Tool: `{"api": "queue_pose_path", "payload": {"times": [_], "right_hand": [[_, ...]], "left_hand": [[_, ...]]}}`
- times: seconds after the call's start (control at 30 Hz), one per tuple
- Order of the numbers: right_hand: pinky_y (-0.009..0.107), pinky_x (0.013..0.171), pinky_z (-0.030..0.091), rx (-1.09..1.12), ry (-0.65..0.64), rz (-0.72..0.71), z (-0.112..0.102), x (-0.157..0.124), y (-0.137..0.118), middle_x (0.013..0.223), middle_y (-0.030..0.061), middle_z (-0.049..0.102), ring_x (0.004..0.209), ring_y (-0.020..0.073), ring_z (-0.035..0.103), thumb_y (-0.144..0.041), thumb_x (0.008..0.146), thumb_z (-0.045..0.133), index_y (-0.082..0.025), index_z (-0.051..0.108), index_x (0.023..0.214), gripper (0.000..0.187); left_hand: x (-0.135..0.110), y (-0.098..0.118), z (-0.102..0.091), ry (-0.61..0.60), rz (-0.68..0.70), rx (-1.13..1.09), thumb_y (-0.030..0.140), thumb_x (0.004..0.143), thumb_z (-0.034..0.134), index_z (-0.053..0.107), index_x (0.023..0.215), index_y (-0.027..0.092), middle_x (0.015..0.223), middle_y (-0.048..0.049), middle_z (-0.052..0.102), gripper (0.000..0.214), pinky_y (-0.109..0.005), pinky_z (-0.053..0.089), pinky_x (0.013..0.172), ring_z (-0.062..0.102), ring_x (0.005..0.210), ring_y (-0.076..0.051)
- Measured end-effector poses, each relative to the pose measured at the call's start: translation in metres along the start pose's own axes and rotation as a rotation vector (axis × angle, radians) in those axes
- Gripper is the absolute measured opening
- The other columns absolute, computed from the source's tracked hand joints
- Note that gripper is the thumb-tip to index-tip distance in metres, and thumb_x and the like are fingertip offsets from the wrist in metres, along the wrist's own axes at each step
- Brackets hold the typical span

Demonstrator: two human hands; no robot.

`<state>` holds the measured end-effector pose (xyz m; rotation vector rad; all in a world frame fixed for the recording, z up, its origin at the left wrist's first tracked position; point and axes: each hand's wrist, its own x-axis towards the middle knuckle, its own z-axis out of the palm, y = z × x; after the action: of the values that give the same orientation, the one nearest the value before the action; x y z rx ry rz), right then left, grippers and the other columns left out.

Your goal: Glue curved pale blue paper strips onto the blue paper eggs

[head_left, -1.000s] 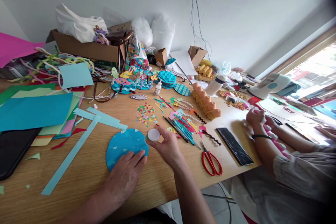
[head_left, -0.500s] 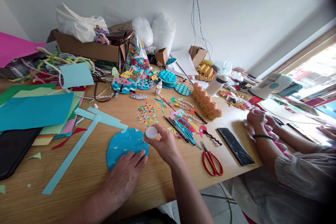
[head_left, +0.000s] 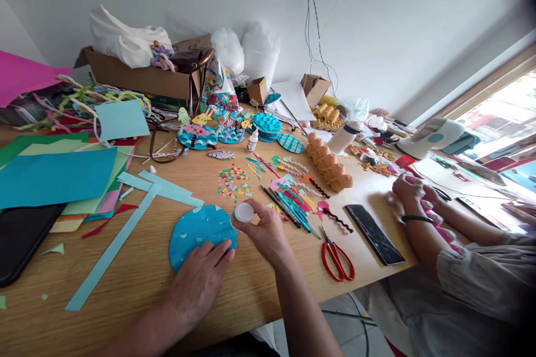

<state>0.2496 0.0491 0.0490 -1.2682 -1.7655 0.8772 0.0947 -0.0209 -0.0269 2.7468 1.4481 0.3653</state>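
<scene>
A round blue paper disc (head_left: 196, 231) with small pale scraps stuck on it lies on the wooden table (head_left: 138, 284) in front of me. My left hand (head_left: 200, 279) rests flat on the disc's near edge, fingers stretched out. My right hand (head_left: 262, 231) is closed around a small white glue bottle (head_left: 243, 212), tipped bottom-up over the disc's right edge. A scatter of coloured paper bits (head_left: 233, 181) lies just beyond.
Red scissors (head_left: 337, 259) and a black phone (head_left: 374, 232) lie to my right. A co-worker's hands (head_left: 412, 192) work at the right edge. Coloured paper sheets (head_left: 56, 175), pale blue strips (head_left: 125, 223), pencils (head_left: 288, 203), an egg carton (head_left: 329, 167) and boxes crowd the table.
My right hand and the glue bottle shifted slightly over the disc's edge. My left hand stayed put.
</scene>
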Motion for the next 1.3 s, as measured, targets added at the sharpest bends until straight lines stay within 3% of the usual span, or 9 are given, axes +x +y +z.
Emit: {"api": "queue_pose_path", "payload": {"times": [0.57,0.77,1.3], "right_hand": [[0.019,0.062,0.038,0.008,-0.006,0.018,0.0028,0.0015,0.0043,0.069,-0.0054,0.060,0.067,0.0118,0.054,-0.025,0.069,0.069,-0.021,0.059,0.074,0.012],[0.019,0.062,0.039,0.010,-0.055,-0.021,0.0008,-0.0003,0.0025,0.070,-0.0046,0.060,0.066,0.0114,0.054,-0.025,0.072,0.066,-0.020,0.059,0.073,0.008],[0.021,0.065,0.039,0.083,-0.008,0.036,0.0008,-0.0019,0.0079,0.072,-0.0049,0.059,0.069,0.0121,0.053,-0.024,0.068,0.070,-0.020,0.061,0.076,0.012]], "left_hand": [[-0.0023,-0.0015,0.0026,0.007,-0.032,-0.039,0.004,0.080,0.039,0.054,0.119,0.026,0.122,-0.0017,0.059,0.047,-0.039,0.044,0.084,0.055,0.099,-0.022],[-0.0019,-0.0015,0.0027,0.020,-0.015,-0.034,0.003,0.077,0.041,0.055,0.118,0.025,0.121,-0.0027,0.060,0.049,-0.040,0.045,0.082,0.056,0.096,-0.022],[-0.0003,-0.0006,-0.0030,-0.003,0.017,0.025,0.001,0.076,0.039,0.056,0.118,0.023,0.120,-0.0039,0.061,0.051,-0.037,0.048,0.076,0.057,0.094,-0.022]]}}
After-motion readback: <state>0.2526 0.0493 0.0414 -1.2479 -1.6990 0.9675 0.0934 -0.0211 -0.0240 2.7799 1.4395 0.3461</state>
